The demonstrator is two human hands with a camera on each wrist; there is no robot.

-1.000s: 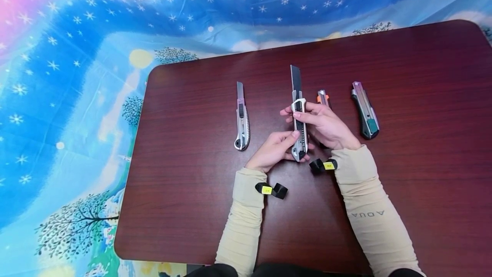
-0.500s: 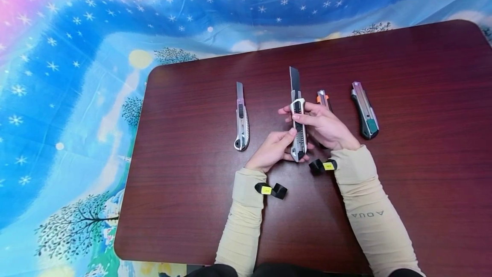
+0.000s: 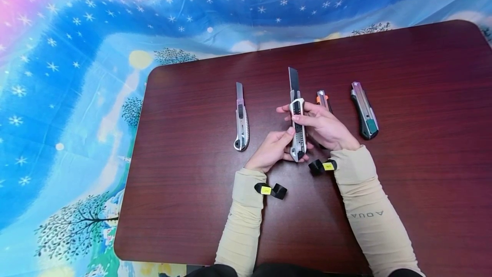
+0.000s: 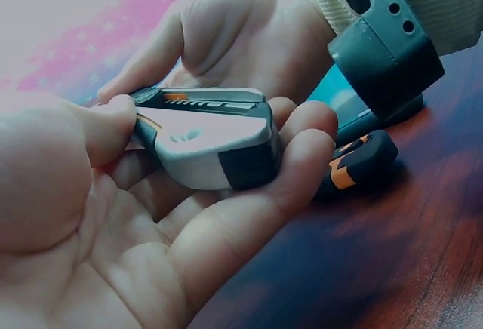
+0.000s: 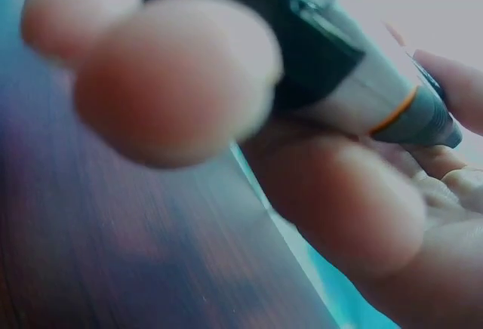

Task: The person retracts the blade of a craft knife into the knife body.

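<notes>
Both hands hold one silver and black utility knife (image 3: 299, 140) above the table, its long dark blade (image 3: 294, 79) extended and pointing away from the person. The left hand (image 3: 270, 151) grips the rear of the handle, thumb on the near side and fingers beneath. Farther up, the right hand (image 3: 324, 125) pinches the handle, its thumb across the slider area and fingers behind. The left wrist view shows the handle's black end cap (image 4: 249, 164) resting on the left fingers. Close fingertips (image 5: 177, 80) cover much of the knife in the right wrist view.
A slim silver utility knife (image 3: 242, 125) with its blade out lies to the left. An orange and black utility knife (image 3: 323, 97) is partly hidden behind the right hand. Farther right lies a green and black one (image 3: 365, 112). The dark red table (image 3: 180, 174) has rounded corners.
The knife and the fingers on it have drifted very slightly left, and the blade tip sits a little lower. Both hands keep their grip, and the other knives stay put.
</notes>
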